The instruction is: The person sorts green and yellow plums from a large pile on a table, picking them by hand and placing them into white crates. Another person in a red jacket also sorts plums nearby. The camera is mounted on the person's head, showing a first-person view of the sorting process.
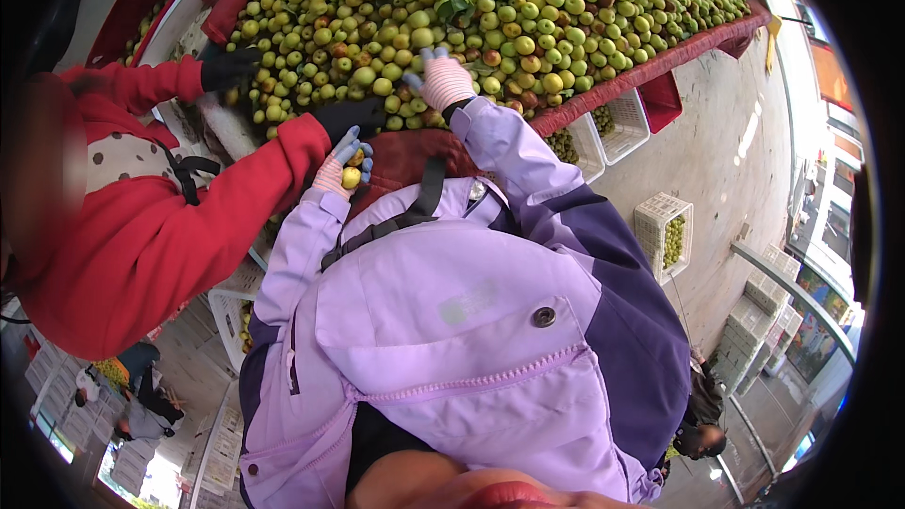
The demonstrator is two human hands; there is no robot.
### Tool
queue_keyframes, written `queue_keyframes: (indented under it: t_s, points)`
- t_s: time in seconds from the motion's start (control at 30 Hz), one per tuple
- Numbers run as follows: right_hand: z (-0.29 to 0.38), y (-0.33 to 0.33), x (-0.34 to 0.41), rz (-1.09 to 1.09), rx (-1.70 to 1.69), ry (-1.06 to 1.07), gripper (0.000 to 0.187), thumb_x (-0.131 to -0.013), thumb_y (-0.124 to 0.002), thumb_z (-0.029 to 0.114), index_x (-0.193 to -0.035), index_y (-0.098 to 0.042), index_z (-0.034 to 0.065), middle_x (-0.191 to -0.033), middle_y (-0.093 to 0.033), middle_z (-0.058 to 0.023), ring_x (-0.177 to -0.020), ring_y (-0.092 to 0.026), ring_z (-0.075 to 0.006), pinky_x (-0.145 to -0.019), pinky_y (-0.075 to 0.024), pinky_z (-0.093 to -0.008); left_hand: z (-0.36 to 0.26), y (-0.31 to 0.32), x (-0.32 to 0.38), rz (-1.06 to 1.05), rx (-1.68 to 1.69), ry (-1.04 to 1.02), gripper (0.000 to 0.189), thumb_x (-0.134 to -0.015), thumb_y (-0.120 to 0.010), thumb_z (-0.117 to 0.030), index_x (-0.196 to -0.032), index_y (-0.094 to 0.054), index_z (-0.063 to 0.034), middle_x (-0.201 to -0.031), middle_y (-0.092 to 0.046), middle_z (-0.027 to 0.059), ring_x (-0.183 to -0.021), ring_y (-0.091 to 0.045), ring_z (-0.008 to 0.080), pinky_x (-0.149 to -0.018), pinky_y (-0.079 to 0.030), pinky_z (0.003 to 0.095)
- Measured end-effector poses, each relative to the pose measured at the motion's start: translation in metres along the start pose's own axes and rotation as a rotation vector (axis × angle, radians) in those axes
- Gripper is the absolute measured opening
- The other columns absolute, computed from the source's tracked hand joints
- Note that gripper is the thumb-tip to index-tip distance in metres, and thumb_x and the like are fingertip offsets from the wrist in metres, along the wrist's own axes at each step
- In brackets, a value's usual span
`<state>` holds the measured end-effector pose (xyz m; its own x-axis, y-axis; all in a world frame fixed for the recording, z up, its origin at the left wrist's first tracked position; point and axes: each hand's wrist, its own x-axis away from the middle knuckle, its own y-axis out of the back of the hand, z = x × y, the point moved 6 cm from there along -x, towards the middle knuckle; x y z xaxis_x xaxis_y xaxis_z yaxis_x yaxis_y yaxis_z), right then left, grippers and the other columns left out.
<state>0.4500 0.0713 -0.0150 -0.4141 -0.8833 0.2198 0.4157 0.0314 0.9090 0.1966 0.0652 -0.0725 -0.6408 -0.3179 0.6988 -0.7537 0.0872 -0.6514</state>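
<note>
Before me spreads a heap of small green-yellow fruits [417,18] that look like jujubes, some with brown-red patches and a few loose leaves [456,3] among them. My left hand [329,174], in a striped glove with blue-grey fingertips, is held near my body at the heap's front edge. Its fingers curl around two yellowish fruits [351,177]. Over the heap reaches my right hand [447,80], gloved alike, its thumb apart from the fingers. No fruit shows in it; whether the fingertips touch the fruits below cannot be told.
A co-worker's red sleeve [233,226] and black-gloved hand [350,119] come close to my left hand. Red padding [587,100] edges the sorting table. White plastic crates [626,129] with fruit stand beside and below it; another crate [647,223] is on the floor to the right.
</note>
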Motion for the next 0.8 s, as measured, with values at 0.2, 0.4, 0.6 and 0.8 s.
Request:
queue_keyframes:
  t_s: [0.2, 0.4, 0.6, 0.8]
  points:
    - [-0.055, 0.080, 0.004, -0.410, -0.190, 0.149, 0.024, -0.080, -0.061, 0.018, -0.103, -0.065, 0.0179, -0.089, -0.065, -0.0117, -0.083, -0.062, -0.0321, -0.073, -0.0512, -0.0388, -0.001, 0.011, 0.002, -0.051, -0.002, -0.013, 0.042, -0.087, -0.062, -0.014, -0.126, -0.049, -0.0208, -0.090, -0.063, 0.0074, -0.065, -0.062, 0.0196, -0.048, -0.053, 0.0299]
    - [-0.231, 0.138, 0.032, -0.247, 0.291, -0.698, 0.047, -0.086, -0.047, 0.051, -0.111, -0.059, 0.0135, -0.110, -0.062, -0.0126, -0.099, -0.061, -0.0316, -0.077, -0.0494, -0.0463, 0.001, 0.013, 0.000, -0.082, 0.000, 0.004, 0.037, -0.086, -0.063, -0.016, -0.121, -0.052, -0.0194, -0.090, -0.063, 0.0072, -0.064, -0.062, 0.0197, -0.047, -0.053, 0.0303]
    - [-0.209, 0.095, 0.028, -0.206, -0.020, -0.638, 0.067, -0.083, -0.044, 0.063, -0.124, -0.052, 0.0105, -0.123, -0.053, -0.0196, -0.108, -0.057, -0.0334, -0.089, -0.0461, -0.0432, 0.004, 0.005, -0.003, -0.062, 0.010, 0.050, 0.040, -0.084, -0.065, -0.018, -0.122, -0.053, -0.0219, -0.087, -0.063, 0.0067, -0.062, -0.060, 0.0179, -0.047, -0.051, 0.0290]
    - [-0.102, 0.048, 0.002, -0.225, -0.163, -0.436, 0.075, -0.082, -0.051, 0.058, -0.136, -0.035, 0.0099, -0.128, -0.050, -0.0177, -0.110, -0.055, -0.0339, -0.090, -0.0456, -0.0442, 0.007, 0.005, 0.004, -0.096, -0.047, 0.067, 0.041, -0.085, -0.064, -0.018, -0.124, -0.050, -0.0219, -0.088, -0.063, 0.0076, -0.063, -0.061, 0.0193, -0.046, -0.051, 0.0303]
